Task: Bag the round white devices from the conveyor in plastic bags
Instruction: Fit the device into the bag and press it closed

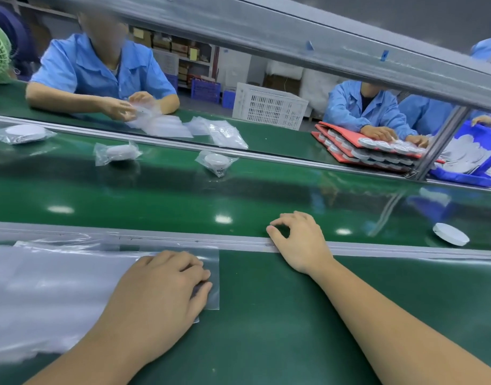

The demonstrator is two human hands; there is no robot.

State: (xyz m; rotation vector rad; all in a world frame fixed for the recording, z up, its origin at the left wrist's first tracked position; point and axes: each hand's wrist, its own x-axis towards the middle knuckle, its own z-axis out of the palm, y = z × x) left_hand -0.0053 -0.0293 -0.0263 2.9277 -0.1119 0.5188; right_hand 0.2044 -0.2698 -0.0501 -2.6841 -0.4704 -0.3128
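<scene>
Right hand (297,240) rested on rail (238,242), loosely curled, nothing held. Left hand (166,287) laid on plastic bags (44,287); pinch not discernible. One round white device (449,233) left unbagged on conveyor (155,195) at 3 o'clock; three bagged devices (118,152) seen at 11 o'clock.

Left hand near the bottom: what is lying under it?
Clear plastic bags, stacked flat on the green table, lie under the left hand. The palm covers part of the top bag, and how many bags are stacked cannot be told.
</scene>
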